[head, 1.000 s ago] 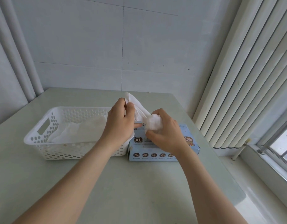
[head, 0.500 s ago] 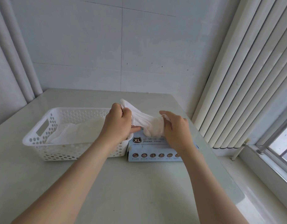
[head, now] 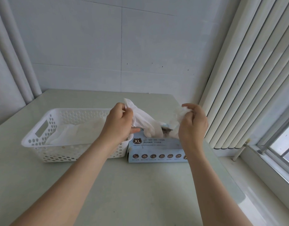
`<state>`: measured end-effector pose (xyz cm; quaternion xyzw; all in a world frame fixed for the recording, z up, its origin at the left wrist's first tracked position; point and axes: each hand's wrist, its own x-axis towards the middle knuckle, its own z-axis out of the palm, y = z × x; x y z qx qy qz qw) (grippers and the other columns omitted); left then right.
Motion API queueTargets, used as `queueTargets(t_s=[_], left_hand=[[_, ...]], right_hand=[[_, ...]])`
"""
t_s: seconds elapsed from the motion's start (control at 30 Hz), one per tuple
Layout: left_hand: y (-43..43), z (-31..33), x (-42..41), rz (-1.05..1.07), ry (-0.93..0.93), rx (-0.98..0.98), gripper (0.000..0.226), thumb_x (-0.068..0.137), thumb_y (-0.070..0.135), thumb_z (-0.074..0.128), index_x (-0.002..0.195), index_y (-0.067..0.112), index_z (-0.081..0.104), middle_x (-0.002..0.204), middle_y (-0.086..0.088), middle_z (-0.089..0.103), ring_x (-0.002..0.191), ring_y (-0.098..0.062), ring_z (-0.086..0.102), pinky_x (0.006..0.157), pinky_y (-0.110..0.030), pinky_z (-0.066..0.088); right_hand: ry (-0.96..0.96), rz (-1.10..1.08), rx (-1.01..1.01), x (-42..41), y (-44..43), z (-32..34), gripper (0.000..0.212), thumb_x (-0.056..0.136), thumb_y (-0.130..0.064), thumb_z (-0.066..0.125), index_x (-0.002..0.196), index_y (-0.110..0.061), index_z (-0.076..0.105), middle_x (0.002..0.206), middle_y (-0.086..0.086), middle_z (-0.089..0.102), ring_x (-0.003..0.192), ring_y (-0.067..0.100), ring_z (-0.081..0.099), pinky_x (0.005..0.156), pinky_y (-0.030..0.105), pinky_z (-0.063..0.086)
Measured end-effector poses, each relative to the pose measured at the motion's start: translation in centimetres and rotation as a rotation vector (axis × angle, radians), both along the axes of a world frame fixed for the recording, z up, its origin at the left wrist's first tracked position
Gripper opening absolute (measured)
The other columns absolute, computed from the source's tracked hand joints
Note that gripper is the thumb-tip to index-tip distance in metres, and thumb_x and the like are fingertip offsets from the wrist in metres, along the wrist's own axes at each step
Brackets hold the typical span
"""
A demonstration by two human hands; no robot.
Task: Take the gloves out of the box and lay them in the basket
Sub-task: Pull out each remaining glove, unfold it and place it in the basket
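The person leans over the counter (head: 140,193), where a pale blue glove box (head: 156,147) marked XL lies in front of them. Touching the box's left end is a white perforated basket (head: 42,141), and a few white gloves (head: 75,132) already lie flat inside it.

Above the box's opening, the left hand (head: 119,123) has its grip closed on the cuff end of a white glove (head: 145,123), whose fingers dangle down to the opening. Over the right part of the box, the right hand (head: 193,126) has its grip pinched on a crumpled white wad (head: 178,115) that trails down into the opening. I cannot tell whether the wad is a second glove or part of the same one.

This looks to me like the pull-out step: the glove is nearly free of the box but not yet clear. The next move calls for parting it from whatever clings to it, then carrying it left of the box, over the basket rim, and laying it flat on the pile.
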<state>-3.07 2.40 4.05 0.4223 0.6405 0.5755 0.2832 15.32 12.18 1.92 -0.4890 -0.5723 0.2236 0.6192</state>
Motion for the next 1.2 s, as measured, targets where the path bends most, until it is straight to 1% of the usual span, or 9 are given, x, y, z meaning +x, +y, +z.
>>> queueTargets(t_s=[0.1,0.23,0.4,0.5,0.6,0.8,0.97,1.1,1.2], left_hand=[[0.3,-0.6,-0.2,-0.065,0.246,0.097,0.006,0.108,0.016,0.052,0.105,0.018,0.057,0.089,0.004,0.074,0.086,-0.014,0.075,0.067,-0.023,0.062],[0.2,-1.0,0.4,-0.21,0.666,0.111,0.025,0.104,0.008,0.053,0.113,0.027,0.067,0.1,0.013,0.072,0.09,-0.002,0.067,0.073,-0.018,0.052],[-0.2,-1.2,1.7,-0.414,0.989,-0.177,0.031,0.095,0.015,0.052,0.124,0.025,0.055,0.109,0.004,0.059,0.117,-0.025,0.052,0.103,-0.039,0.037],[-0.8,-0.4,2.0,-0.434,0.779,-0.093,0.049,0.093,0.042,0.065,0.138,0.037,0.046,0.129,0.017,0.055,0.127,-0.012,0.045,0.11,-0.037,0.034],[-0.9,0.1,2.1,-0.402,0.623,0.035,0.06,0.086,0.065,0.074,0.137,0.041,0.051,0.123,0.022,0.064,0.115,-0.003,0.059,0.096,-0.032,0.05],[0.1,-0.3,1.5,-0.156,0.393,0.173,0.017,0.099,0.045,0.067,0.103,0.03,0.073,0.091,0.013,0.077,0.088,-0.009,0.072,0.082,-0.044,0.059],[0.3,-0.1,1.0,-0.082,0.192,0.145,0.029,0.102,0.042,0.063,0.088,0.019,0.073,0.082,0.003,0.076,0.081,-0.019,0.073,0.073,-0.04,0.054],[0.7,-0.3,0.5,-0.102,0.059,0.095,0.049,0.097,0.049,0.061,0.085,0.002,0.064,0.074,-0.007,0.064,0.068,-0.023,0.059,0.069,-0.039,0.044],[0.6,-0.3,0.2,-0.106,0.051,0.096,0.031,0.105,0.035,0.057,0.1,0.01,0.074,0.09,-0.001,0.079,0.081,-0.015,0.075,0.077,-0.037,0.058]], right_hand=[[0.242,0.169,-0.055,-0.3,-0.5,1.0,0.025,0.102,-0.013,0.05,0.101,-0.023,0.073,0.071,0.003,0.057,0.07,0.021,0.054,0.072,0.04,0.052],[0.286,0.311,-0.069,-0.7,-1.4,1.8,0.013,0.104,-0.021,0.063,0.098,-0.025,0.075,0.069,0.009,0.051,0.061,0.023,0.046,0.057,0.036,0.043],[0.243,0.371,-0.071,-1.4,-1.8,1.5,0.005,0.094,-0.025,0.079,0.091,-0.025,0.075,0.068,0.008,0.058,0.062,0.021,0.053,0.058,0.036,0.049],[0.23,0.35,-0.094,-1.6,-1.8,1.3,0.016,0.09,-0.024,0.085,0.087,-0.017,0.072,0.062,-0.007,0.066,0.057,0.014,0.062,0.057,0.032,0.054],[0.258,0.412,-0.156,-1.5,-1.9,1.2,0.022,0.09,-0.029,0.086,0.089,-0.013,0.072,0.073,0.005,0.073,0.067,0.022,0.07,0.062,0.042,0.06],[0.307,0.714,-0.276,-1.0,-2.1,1.4,0.02,0.097,-0.025,0.074,0.116,-0.018,0.077,0.102,0.013,0.078,0.092,0.033,0.076,0.074,0.041,0.059],[0.288,0.853,-0.249,-0.7,-1.9,1.0,0.049,0.095,0.004,0.07,0.136,-0.022,0.064,0.113,0.019,0.077,0.105,0.043,0.074,0.091,0.05,0.061],[0.215,0.746,-0.24,-1.2,-2.1,1.0,0.02,0.103,-0.011,0.068,0.122,-0.01,0.073,0.098,0.017,0.078,0.082,0.027,0.073,0.074,0.039,0.06],[0.208,0.676,-0.27,-1.2,-2.3,1.3,0.018,0.105,-0.021,0.066,0.111,-0.008,0.077,0.089,0.019,0.077,0.072,0.023,0.07,0.063,0.031,0.057]])
